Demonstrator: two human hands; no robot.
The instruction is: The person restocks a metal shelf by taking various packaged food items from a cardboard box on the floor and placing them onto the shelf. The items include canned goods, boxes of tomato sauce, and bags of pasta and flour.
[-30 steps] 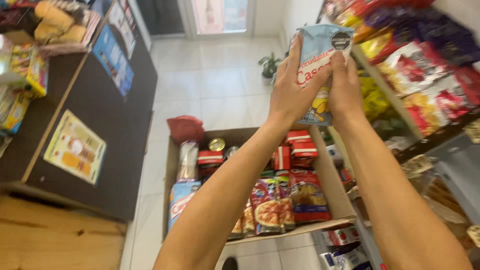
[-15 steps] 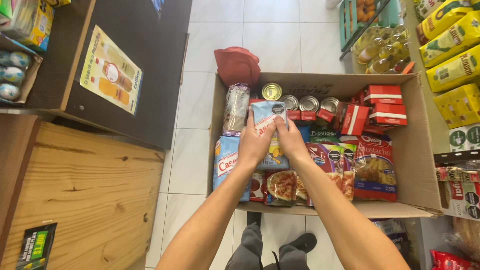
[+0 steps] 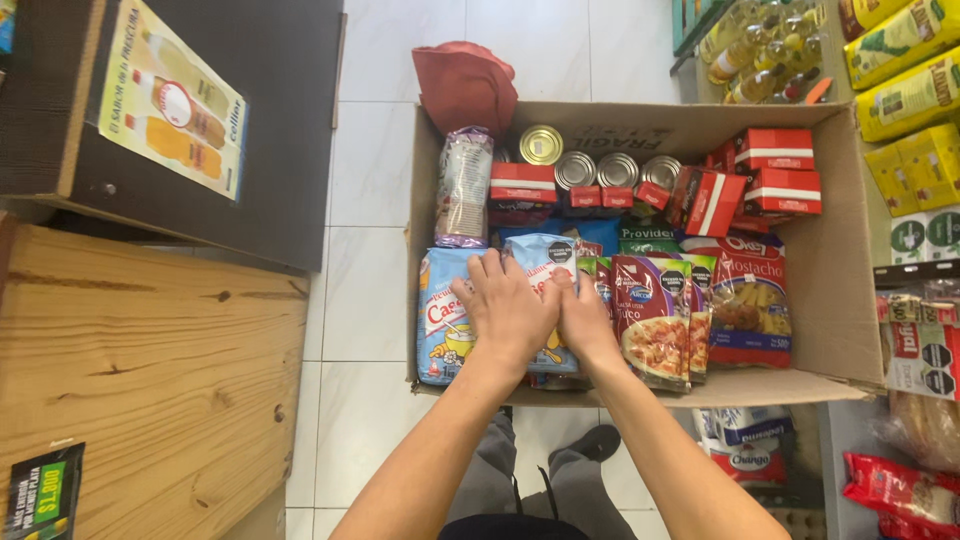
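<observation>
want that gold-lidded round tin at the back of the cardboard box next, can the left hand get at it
Probably yes: the gold-lidded round tin stands uncovered, but the left hand rests on a light blue bag.

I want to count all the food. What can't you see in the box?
Head view only:
- Blue bag: mostly covered by the left hand and right hand.
- Cans: only tops show; red boxes hide the rest.
- Box bottom: buried under packets.

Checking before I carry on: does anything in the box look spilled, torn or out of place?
Nothing spilled or torn shows. Both hands, left hand and right hand, rest on a light blue packet in the cardboard box. One red carton leans askew against its neighbours.
</observation>
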